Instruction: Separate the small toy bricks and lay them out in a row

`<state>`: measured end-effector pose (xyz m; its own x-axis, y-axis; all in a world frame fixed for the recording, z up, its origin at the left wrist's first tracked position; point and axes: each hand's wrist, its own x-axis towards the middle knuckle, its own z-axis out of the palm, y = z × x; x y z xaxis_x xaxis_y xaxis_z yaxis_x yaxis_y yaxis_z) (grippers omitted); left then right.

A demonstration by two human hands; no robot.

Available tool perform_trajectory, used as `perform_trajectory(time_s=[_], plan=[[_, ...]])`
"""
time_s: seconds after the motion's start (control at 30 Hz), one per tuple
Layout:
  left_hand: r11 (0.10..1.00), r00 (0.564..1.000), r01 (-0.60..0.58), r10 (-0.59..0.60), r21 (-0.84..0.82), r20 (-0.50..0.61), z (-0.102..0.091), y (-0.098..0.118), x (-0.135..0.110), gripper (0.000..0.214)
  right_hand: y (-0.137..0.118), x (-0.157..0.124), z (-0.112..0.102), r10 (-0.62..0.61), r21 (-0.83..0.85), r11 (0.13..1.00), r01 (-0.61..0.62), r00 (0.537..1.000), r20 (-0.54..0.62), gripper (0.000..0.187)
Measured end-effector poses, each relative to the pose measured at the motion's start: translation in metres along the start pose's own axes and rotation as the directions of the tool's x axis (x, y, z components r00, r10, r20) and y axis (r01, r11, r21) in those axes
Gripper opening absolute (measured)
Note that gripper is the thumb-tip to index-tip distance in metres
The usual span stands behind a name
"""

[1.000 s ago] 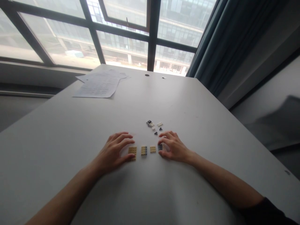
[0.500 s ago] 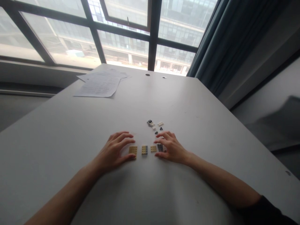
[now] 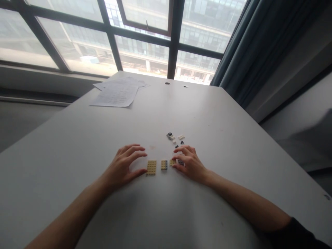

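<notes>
One left hand (image 3: 127, 163), one right hand (image 3: 191, 163), four studded pieces (image 3: 164, 165) lined up

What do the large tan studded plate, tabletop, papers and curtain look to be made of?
Tan plate: likely moulded plastic, finish hard to judge; regular raised studs.
Tabletop: perhaps laminate or painted board; smooth, white, soft sheen.
Papers: ordinary matt paper; thin overlapping sheets, faint print.
Curtain: probably fabric, dull; hangs in soft folds.

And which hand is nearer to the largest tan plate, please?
Left: the left hand is just left of the largest tan plate; the right hand lies farther off, to the plate's right.
</notes>
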<state>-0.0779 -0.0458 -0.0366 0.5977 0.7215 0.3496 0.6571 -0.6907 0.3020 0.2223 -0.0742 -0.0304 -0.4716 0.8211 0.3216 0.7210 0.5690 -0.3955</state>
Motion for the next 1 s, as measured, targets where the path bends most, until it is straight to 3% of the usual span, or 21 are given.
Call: perform_trajectory(time_s=[0.17,0.33,0.47,0.6,0.73,0.83,1.0], plan=[[0.997,0.998,0.060,-0.058,0.042,-0.037,-0.014,-0.015,-0.025,0.039,-0.039,0.034,0.008,-0.071,0.004,0.997,0.071,0.996,-0.050,0.017],[0.993,0.996,0.085,-0.082,0.087,-0.032,-0.019,-0.020,-0.040,0.041,-0.079,0.061,0.040,-0.125,-0.056,0.990,0.131,0.988,0.088,0.013],[0.992,0.995,0.093,-0.090,0.088,-0.035,-0.018,-0.018,-0.041,0.040,-0.086,0.063,0.055,-0.098,-0.099,0.989,0.111,0.987,0.130,0.017],[0.993,0.996,0.082,-0.079,0.081,-0.037,-0.016,-0.015,-0.038,0.039,-0.086,0.061,0.056,-0.078,-0.090,0.992,0.089,0.990,0.114,0.020],[0.995,0.998,0.069,-0.067,0.079,-0.017,-0.013,-0.012,-0.036,0.036,-0.075,0.051,0.038,-0.050,-0.020,0.999,0.051,0.998,0.035,0.032],[0.996,0.998,0.056,-0.056,0.074,-0.010,-0.008,-0.009,-0.034,0.030,-0.046,0.030,0.011,0.020,0.020,1.000,-0.019,0.999,-0.046,0.032],[0.997,0.998,0.051,-0.049,0.064,-0.026,-0.002,-0.006,-0.027,0.025,0.011,-0.012,-0.023,0.122,0.041,0.992,-0.123,0.992,0.031,0.043]])
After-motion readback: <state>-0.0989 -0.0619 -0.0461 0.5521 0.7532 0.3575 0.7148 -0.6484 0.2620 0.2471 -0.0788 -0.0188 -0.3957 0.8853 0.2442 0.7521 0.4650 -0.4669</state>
